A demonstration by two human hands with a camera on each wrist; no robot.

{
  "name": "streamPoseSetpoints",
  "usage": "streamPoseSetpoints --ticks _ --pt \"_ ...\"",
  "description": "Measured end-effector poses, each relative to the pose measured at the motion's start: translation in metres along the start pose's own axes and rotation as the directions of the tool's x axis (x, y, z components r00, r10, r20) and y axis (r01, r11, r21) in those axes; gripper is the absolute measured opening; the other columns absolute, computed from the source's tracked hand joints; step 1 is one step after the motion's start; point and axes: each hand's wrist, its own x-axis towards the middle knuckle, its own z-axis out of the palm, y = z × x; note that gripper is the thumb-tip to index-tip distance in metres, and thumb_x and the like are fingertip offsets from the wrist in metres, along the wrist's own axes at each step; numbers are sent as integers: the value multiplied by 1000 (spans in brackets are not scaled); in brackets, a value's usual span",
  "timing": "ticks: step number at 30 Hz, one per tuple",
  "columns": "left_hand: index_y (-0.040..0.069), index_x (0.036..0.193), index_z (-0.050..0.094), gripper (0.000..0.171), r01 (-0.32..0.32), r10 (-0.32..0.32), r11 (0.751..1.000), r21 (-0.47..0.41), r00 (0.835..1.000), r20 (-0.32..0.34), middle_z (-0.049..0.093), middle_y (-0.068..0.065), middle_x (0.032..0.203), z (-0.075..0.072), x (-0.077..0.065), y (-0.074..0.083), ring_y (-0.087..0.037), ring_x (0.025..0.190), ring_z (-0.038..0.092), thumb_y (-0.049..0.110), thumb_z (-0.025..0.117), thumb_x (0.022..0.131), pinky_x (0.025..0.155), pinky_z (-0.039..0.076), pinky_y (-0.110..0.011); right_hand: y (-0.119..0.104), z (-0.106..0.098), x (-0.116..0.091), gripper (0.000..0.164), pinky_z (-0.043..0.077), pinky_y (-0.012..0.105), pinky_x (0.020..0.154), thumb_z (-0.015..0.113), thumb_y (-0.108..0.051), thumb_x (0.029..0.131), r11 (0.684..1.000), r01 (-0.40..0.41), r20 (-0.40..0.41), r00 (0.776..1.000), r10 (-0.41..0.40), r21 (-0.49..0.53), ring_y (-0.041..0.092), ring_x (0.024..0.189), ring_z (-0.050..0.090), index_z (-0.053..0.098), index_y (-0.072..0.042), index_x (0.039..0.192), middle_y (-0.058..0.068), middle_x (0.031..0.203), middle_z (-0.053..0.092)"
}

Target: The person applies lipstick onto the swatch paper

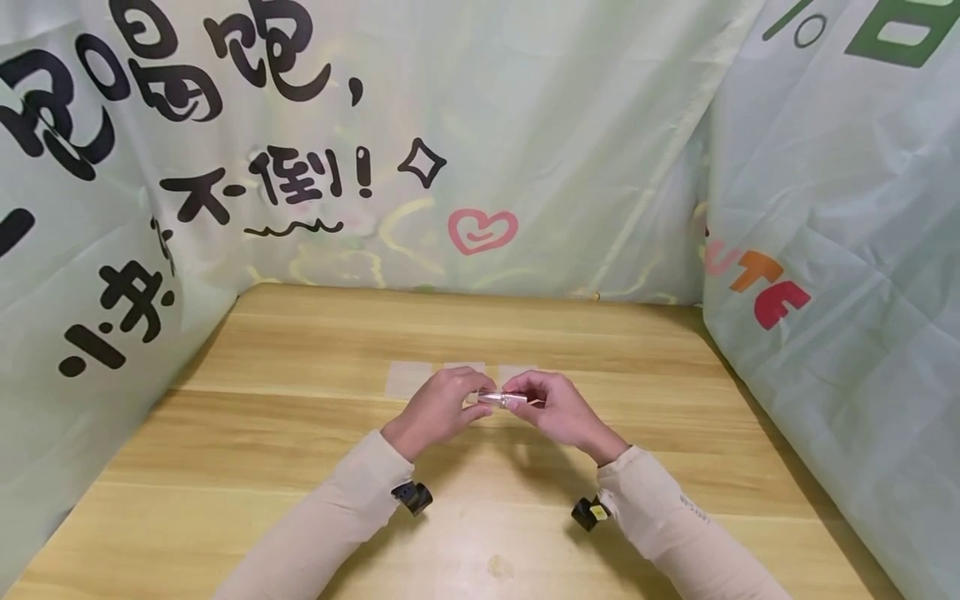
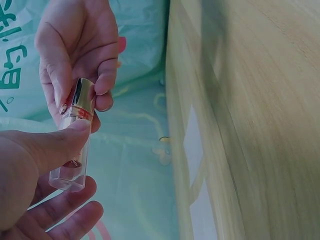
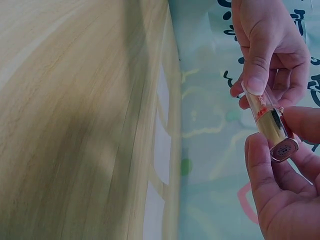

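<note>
Both hands hold one lipstick (image 1: 491, 398) between them above the table, in the middle of the head view. It has a clear cap (image 2: 70, 176) and a shiny gold base (image 3: 271, 125) with a dark label on its end. My left hand (image 1: 442, 404) pinches the clear cap end between thumb and fingers. From the other side, my right hand (image 1: 561, 408) grips the gold base with its thumb and fingertips. Cap and base appear joined, with a reddish band showing where they meet. The lipstick lies nearly level in the head view.
Beyond the hands, three pale rectangles (image 1: 408, 380) lie in a row on the wooden table (image 1: 315, 450). Printed cloth walls (image 1: 570, 167) stand along the back and both sides. A small black wrist camera (image 1: 414, 497) is strapped to each sleeve.
</note>
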Motion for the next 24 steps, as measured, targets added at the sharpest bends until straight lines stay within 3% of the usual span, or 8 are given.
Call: streamPoseSetpoints --ticks 6,13,24 --pt "7 96 70 20 -1 1 1000 7 1000 4 69 -1 90 1 -1 0 -16 82 64 10 81 79 74 54 -31 0 2 -1 12 53 27 66 65 -3 91 1000 0 -6 1000 0 -8 20 81 62 69 -2 103 7 94 67" --pt "7 96 71 19 -4 4 1000 5 1000 6 70 -2 90 0 -2 -1 -16 81 65 9 80 79 73 54 -30 2 3 -1 12 52 26 65 66 -5 91 1000 -10 0 1000 10 8 34 85 63 69 -2 103 8 93 67" --pt "6 99 72 21 -20 20 1000 -18 1000 -1 71 -3 94 -1 -2 -2 -15 81 66 9 80 80 71 53 -27 1 0 -1 13 53 27 67 64 -2 91 1000 15 -2 1000 -15 4 33 86 64 69 -2 103 7 93 66"
